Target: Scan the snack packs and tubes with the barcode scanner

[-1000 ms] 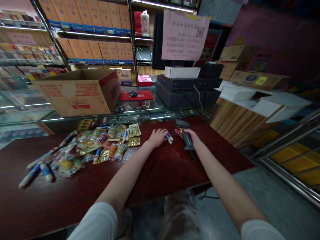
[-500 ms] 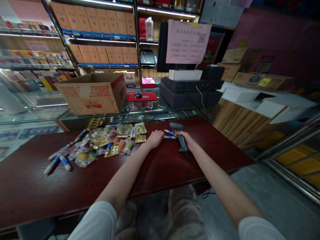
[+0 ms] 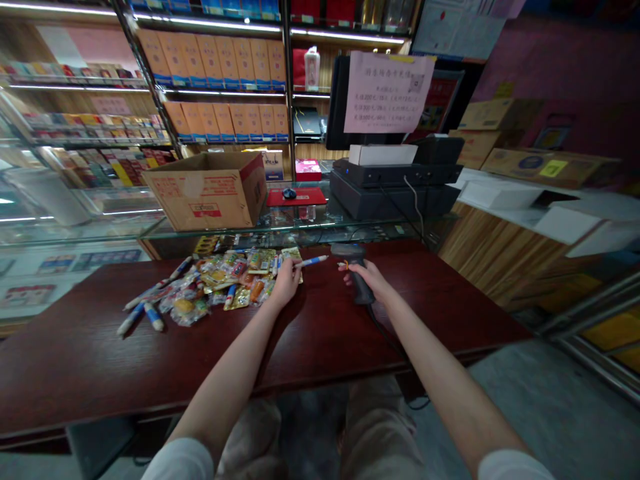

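My left hand [image 3: 286, 281] is closed on a slim blue-and-white pen-like stick [image 3: 314, 261], which points right toward the scanner. It rests at the right edge of a pile of small wrapped snacks [image 3: 220, 279], in clear and gold packets. My right hand [image 3: 371, 279] is wrapped round the grip of a dark handheld barcode scanner [image 3: 361, 288], its head above the fingers and its cable trailing down the table. A small orange-and-white bit shows by the right fingertips, too small to name. More blue-and-white sticks [image 3: 154, 317] lie at the pile's left.
The dark red wooden table [image 3: 200, 363] meets a glass counter behind. On that stand an open cardboard box [image 3: 207, 200], a mouse [image 3: 289, 193] on a red pad, and a dark till [image 3: 395, 193] below a monitor with a paper notice [image 3: 387, 93]. Stocked shelves rise behind.
My left hand has moved left toward the pile and now holds a stick. Two sticks that lay between the hands no longer show there. My right hand keeps the scanner, with a slight shift.
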